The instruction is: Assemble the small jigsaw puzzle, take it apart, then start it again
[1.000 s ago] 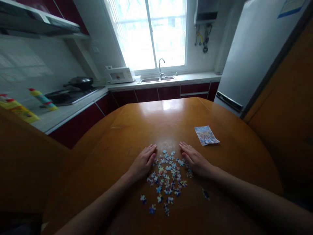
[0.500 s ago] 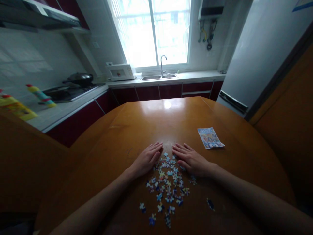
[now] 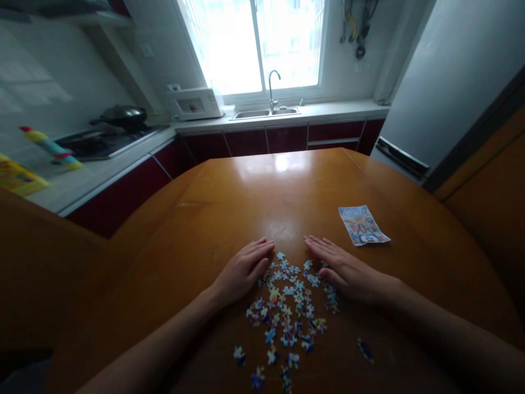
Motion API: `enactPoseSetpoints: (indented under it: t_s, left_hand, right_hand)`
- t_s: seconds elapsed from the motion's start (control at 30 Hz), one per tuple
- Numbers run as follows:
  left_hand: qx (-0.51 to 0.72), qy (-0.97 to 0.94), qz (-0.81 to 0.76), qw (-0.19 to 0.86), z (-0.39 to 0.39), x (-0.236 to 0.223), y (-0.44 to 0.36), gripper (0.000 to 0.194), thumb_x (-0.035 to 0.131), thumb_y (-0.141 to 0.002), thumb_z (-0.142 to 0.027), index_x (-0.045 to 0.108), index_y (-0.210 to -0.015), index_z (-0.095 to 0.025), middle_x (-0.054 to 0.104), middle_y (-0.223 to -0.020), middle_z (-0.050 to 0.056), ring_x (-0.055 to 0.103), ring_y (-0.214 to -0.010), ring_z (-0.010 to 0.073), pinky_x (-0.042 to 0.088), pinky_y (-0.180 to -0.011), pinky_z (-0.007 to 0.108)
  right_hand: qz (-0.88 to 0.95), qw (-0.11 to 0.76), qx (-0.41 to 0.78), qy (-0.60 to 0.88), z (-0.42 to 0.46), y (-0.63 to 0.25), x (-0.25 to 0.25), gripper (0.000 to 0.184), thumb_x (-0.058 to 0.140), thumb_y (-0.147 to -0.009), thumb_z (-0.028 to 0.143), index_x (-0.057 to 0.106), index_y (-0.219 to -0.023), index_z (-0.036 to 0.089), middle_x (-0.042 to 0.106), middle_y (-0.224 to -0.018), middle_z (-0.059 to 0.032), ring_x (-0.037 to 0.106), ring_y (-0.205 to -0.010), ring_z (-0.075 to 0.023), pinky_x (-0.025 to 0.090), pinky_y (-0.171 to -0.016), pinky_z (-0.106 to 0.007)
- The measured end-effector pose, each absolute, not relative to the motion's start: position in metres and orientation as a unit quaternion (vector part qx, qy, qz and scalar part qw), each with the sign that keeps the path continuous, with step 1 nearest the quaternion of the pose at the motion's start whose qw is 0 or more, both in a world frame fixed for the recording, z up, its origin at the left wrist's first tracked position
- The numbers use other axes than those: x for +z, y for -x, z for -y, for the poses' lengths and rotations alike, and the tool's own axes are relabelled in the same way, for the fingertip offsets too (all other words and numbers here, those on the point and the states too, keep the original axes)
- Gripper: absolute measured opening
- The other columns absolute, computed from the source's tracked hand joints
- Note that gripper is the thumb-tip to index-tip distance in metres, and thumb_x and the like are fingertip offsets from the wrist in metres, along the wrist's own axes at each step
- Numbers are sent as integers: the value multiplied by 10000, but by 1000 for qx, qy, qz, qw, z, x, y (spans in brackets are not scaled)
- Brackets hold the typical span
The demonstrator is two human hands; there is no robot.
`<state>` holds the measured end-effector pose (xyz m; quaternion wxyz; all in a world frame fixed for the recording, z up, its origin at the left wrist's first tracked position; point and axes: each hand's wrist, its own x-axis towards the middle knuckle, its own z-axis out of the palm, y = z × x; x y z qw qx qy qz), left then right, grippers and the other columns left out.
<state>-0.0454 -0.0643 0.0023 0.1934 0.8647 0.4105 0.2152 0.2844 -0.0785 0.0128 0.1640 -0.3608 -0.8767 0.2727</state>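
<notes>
Many small jigsaw puzzle pieces [image 3: 289, 291] lie loosely spread on the wooden table [image 3: 262, 202] between my hands. My left hand [image 3: 243, 269] rests at the left edge of the spread, fingers stretched out and thumb near the pieces. On the opposite edge, my right hand [image 3: 346, 268] lies with fingers extended, its thumb and palm side beside some pieces. Neither hand holds anything. One dark piece [image 3: 365, 350] lies apart, near my right forearm. Beyond my right hand is a printed picture sheet [image 3: 363, 225], bluish and slightly curled.
A counter with a sink [image 3: 266, 113] and a white microwave [image 3: 196, 104] runs along the window wall. To the left are a wok [image 3: 125, 117] on the stove and a yellow-and-blue bottle [image 3: 51, 148]. A fridge [image 3: 443, 87] stands at the right.
My right hand has moved right, away from the left one, and more pieces show beside its thumb. My left hand is almost unmoved. The view has tilted down slightly.
</notes>
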Motion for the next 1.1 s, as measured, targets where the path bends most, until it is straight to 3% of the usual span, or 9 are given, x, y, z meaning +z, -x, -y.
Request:
enactPoseSetpoints:
  t_s: [0.13, 0.3, 0.67, 0.83, 0.97, 1.1]
  left_hand:
    - [241, -869, -392, 181, 64, 2, 43, 355, 456, -1026, -261, 588, -1354, -288, 621, -1383, 22, 505, -1360, 225, 453, -1136, 521]
    - [220, -895, -355, 157, 65, 4, 43, 381, 478, -1013, -227, 567, -1375, -304, 604, -1404, 16, 487, -1370, 226, 456, -1124, 522]
    - [167, -910, -351, 144, 67, 10, 41, 407, 483, -1022, -289, 522, -1418, -376, 557, -1452, -32, 438, -1408, 233, 422, -1138, 534]
    - [177, -901, -377, 120, 64, 8, 43, 374, 486, -1022, -307, 573, -1386, -329, 565, -1445, -11, 453, -1398, 240, 431, -1141, 513]
    - [225, -881, -407, 86, 50, 2, 49, 337, 503, -1010, -281, 640, -1318, -294, 633, -1366, 17, 545, -1303, 250, 465, -1102, 515]
    - [278, -863, -409, 107, 37, -1, 51, 214, 580, -976, -286, 764, -1084, -272, 753, -1119, 31, 655, -1062, 222, 566, -927, 420]
  right_hand:
    - [842, 217, 251, 426, 61, -288, 1, 611, 321, -1045, 512, 306, -1571, 201, 296, -1619, -87, 231, -1516, -259, 190, -1253, -518]
    - [842, 221, 234, 432, 58, -284, -5, 527, 307, -1056, 492, 461, -1492, 240, 394, -1578, -74, 298, -1492, -257, 212, -1228, -566]
    - [862, 203, 189, 424, 62, -281, -5, 471, 364, -1046, 468, 533, -1441, 273, 429, -1560, -68, 330, -1479, -266, 217, -1219, -570]
    - [862, 205, 186, 426, 62, -280, -5, 465, 369, -1044, 460, 544, -1432, 272, 449, -1548, -75, 348, -1470, -268, 227, -1214, -569]
    - [861, 202, 180, 430, 62, -280, -5, 465, 376, -1041, 459, 551, -1425, 265, 450, -1548, -74, 345, -1472, -266, 229, -1217, -560]
    - [861, 199, 170, 436, 62, -278, -7, 460, 362, -1046, 446, 573, -1402, 245, 464, -1541, -83, 357, -1465, -266, 234, -1213, -557]
